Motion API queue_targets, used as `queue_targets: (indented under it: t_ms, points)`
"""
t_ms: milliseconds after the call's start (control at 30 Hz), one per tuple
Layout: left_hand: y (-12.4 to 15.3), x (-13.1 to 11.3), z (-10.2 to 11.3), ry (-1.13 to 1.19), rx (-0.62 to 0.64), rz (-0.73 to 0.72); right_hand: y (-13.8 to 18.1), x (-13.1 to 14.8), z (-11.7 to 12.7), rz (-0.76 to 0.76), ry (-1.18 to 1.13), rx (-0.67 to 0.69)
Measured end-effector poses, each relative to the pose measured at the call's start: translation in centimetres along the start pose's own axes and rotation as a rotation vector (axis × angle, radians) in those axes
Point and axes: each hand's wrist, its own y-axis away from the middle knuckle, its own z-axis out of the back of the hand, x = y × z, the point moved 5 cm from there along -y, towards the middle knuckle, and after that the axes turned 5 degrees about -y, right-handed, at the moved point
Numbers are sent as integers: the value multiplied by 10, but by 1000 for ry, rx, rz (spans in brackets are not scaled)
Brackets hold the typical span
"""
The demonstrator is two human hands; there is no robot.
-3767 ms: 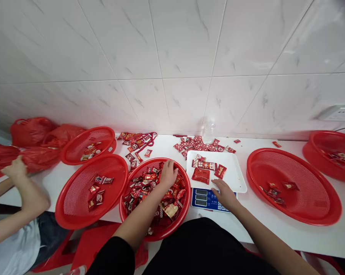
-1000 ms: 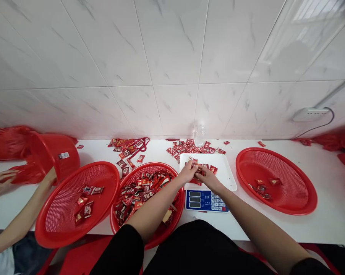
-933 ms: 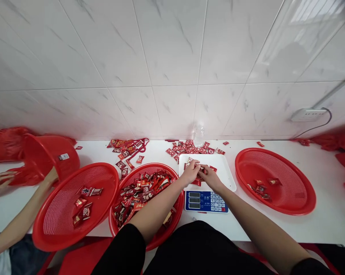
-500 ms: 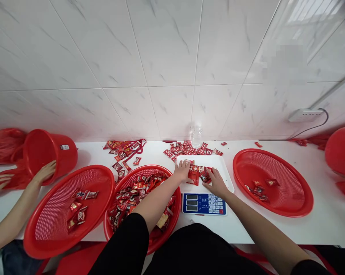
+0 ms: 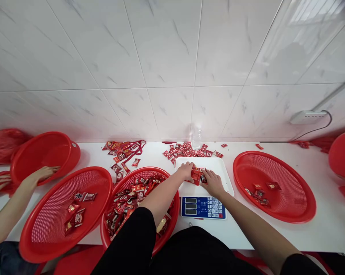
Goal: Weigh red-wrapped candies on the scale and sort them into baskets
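Observation:
On the white tray (image 5: 226,179) of the weighing scale (image 5: 202,207), both my hands close in on a small bunch of red snack packets (image 5: 195,175). My left hand (image 5: 186,170) curls round the bunch from the left. From the right, my right hand (image 5: 213,182) presses its fingers against the same packets. A round red basket (image 5: 175,214) heaped with wrapped snacks lies under my left forearm. Behind the tray, many small red packets (image 5: 186,149) are spread along the wall.
Red baskets holding a few packets stand left (image 5: 26,236) and right (image 5: 304,198). At far left, a co-worker's hand (image 5: 43,173) reaches into a tilted red bucket (image 5: 75,152). A clear plastic bottle (image 5: 196,138) stands by the wall, and a power strip (image 5: 308,117) hangs on it.
My hands have moved together, squeezing the spread packets into a tighter bunch on the tray. At left, the co-worker's bucket has turned its mouth further upward.

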Motion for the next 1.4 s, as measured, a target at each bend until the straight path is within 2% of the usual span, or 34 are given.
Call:
queue_targets:
  t_ms: [167,333,500,600,667,733,833,933,1067,1167,1300,1400]
  points:
    - [2,5,-8,127,-44,76,-3,-2,9,-18,-168,-72]
    - [8,9,-7,304,-128,103,-3,-4,14,-58,-380,-114]
    - [18,13,-6,452,-174,128,1,-18,19,-220,-714,-204]
    - [23,19,-12,869,-201,194,6,-25,16,-349,-954,-243]
    - [25,18,-21,1204,-159,247,9,-22,11,-408,-1118,-232]
    - [27,12,-29,1456,-98,285,13,-14,4,-449,-1270,-181]
    - [32,1,-36,1651,-76,281,20,4,-6,-488,-1439,-59]
    - [40,-11,-39,1618,-89,214,25,23,-12,-503,-1546,53]
    - [52,-23,-32,1324,-214,63,30,46,-9,-510,-1771,198]
    - [57,-25,-26,1226,-264,36,31,57,-3,-447,-1872,263]
    - [61,-33,-25,1111,-185,-51,30,47,-8,-529,-1774,172]
    - [62,-39,-29,1152,-107,-88,29,31,-16,-594,-1746,101]
